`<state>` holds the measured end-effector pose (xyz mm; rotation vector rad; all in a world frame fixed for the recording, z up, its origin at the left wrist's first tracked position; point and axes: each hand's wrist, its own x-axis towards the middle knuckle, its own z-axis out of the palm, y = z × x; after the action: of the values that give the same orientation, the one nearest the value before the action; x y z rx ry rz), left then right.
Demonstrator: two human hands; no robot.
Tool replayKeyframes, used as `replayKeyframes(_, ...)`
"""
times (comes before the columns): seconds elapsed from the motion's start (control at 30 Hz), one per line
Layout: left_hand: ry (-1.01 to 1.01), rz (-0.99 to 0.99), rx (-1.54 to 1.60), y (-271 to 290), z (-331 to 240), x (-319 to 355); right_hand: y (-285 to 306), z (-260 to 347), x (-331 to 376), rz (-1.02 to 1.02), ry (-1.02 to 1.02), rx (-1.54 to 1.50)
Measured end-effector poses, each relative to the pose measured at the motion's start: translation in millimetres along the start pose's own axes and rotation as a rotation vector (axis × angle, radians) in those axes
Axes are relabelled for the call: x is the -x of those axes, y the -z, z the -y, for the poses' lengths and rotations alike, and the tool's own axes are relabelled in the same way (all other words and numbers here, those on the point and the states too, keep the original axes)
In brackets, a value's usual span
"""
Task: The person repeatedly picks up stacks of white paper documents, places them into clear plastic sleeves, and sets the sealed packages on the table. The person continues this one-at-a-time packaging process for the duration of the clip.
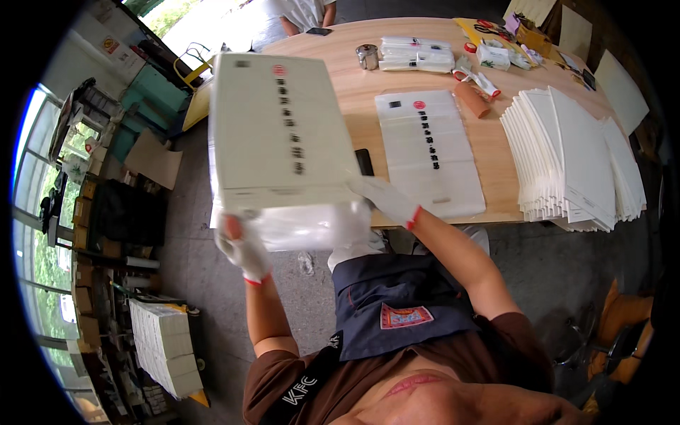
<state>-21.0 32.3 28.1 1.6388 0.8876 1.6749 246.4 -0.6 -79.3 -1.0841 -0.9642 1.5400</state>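
Note:
A large white printed packet (276, 127) in see-through plastic is raised at the left end of the table, its loose plastic end (304, 227) hanging toward me. My left hand (243, 248), in a white glove with a red cuff and an orange covering on one digit, is closed on its near left corner. My right hand (386, 198), gloved alike, is closed at the near right corner. A flat plastic bag (431, 188) with similar print lies on the table just right of it. A black phone-like object (364, 161) shows between the packet and the bag.
Fanned white printed sheets or envelopes (559, 156) fill the table's right side. Bundled plastic bags (416, 55), a metal cup (367, 57) and an orange-brown roll (472, 100) stand farther back. A person (306, 14) is across the table. A white stack (164, 347) sits on the floor at left.

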Motion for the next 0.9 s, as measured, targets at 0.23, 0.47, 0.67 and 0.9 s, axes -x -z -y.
replayKeyframes(0.23, 0.629, -0.009, -0.315, 92.8, 119.5, 21.7, -65.0, 36.7, -16.5, -0.179, 0.002, 0.844)
replayKeyframes(0.47, 0.571, 0.702, -0.801, 0.9, 233.2, 206.9, -28.4, -62.2, 64.3, 0.193, -0.399, 0.648)
replayKeyframes(0.67, -0.116, 0.881, -0.344, -218.2, 141.9, 171.1, 46.9, -123.6, 157.6, -0.224, -0.432, 0.294)
replayKeyframes(0.9, 0.17, 1.324, -0.57, -303.8, 165.2, 150.8, 66.5, -114.2, 209.9, -0.482, -0.331, 0.152)
